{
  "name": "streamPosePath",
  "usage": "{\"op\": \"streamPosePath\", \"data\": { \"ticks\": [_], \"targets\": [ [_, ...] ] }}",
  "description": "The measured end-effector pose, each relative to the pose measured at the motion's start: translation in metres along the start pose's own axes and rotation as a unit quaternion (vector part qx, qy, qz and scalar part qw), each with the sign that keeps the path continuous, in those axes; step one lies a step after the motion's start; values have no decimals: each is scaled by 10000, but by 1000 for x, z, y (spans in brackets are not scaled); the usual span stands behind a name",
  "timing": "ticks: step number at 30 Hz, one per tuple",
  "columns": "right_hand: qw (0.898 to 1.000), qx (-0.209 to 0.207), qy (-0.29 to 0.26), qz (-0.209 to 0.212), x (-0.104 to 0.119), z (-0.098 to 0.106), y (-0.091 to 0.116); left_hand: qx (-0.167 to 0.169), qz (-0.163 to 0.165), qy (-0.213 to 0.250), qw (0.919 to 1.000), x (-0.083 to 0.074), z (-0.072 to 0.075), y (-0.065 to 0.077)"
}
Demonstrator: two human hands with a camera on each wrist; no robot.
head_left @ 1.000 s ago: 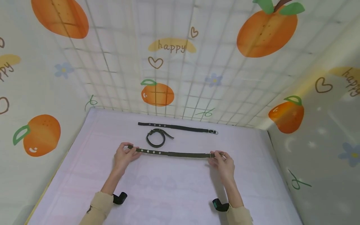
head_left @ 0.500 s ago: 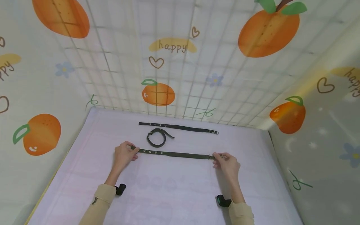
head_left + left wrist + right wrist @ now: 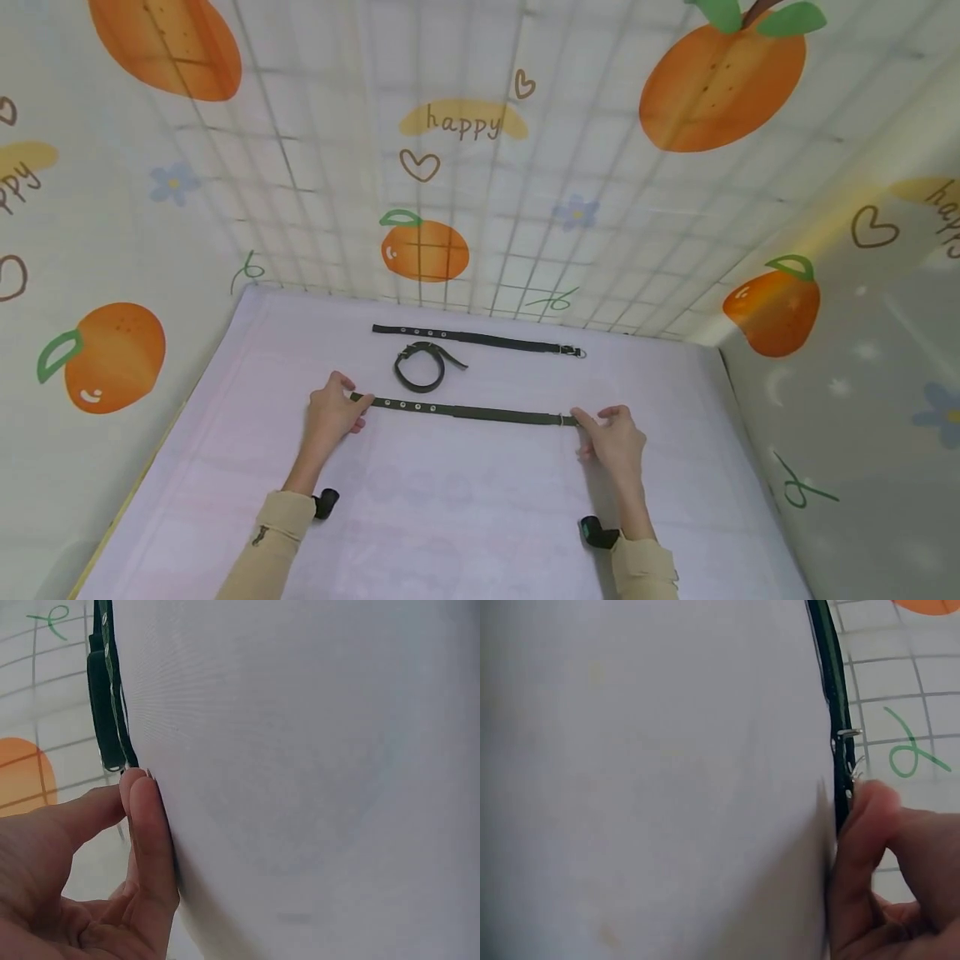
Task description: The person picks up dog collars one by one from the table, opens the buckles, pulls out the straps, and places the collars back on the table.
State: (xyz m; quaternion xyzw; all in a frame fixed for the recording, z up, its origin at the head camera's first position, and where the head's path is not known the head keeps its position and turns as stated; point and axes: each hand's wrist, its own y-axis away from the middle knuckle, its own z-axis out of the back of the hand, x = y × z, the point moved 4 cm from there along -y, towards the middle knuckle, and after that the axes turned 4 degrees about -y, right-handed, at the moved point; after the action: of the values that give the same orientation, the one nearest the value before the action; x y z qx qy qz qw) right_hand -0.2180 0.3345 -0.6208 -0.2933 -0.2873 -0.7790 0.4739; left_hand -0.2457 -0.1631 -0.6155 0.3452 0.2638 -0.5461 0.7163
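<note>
A dark green pet collar (image 3: 502, 414) lies stretched out nearly straight across the white table, a row of metal eyelets toward its left end. My left hand (image 3: 335, 408) pinches that end between thumb and fingers. At the buckle end, my right hand (image 3: 617, 437) holds the collar with its thumb and a finger, hiding most of the buckle. Seen from the right wrist, metal hardware (image 3: 851, 733) stands just above the fingertips. In the left wrist view, dark green straps (image 3: 107, 712) overlap beyond the fingertips. Behind lies a coiled, buckled collar (image 3: 420, 387).
Farther back, a black collar (image 3: 498, 342) lies straight, with a buckle and ring at its right. White grid-patterned sheeting (image 3: 495, 192) with printed oranges rises behind and on both sides of the table (image 3: 450, 517).
The collar between my hands has been lowered slightly and shifted a little right. My right hand has moved right, and its fingers have spread away from the buckle end.
</note>
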Motion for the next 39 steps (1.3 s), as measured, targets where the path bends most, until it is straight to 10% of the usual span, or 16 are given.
{"op": "streamPosePath", "data": {
  "ticks": [12, 24, 39],
  "targets": [
    [9974, 122, -545, 446, 45, -11, 12, -282, -400, -370, 9981, -24, -4, 10],
    [9897, 281, -536, 1300, 128, -81, 13, -1093, -997, -262, 9886, -83, -27, -1],
    [9739, 1279, -723, 1730, 167, -164, 29, -1083, -991, -379, 9884, -80, -53, -22]
  ]
}}
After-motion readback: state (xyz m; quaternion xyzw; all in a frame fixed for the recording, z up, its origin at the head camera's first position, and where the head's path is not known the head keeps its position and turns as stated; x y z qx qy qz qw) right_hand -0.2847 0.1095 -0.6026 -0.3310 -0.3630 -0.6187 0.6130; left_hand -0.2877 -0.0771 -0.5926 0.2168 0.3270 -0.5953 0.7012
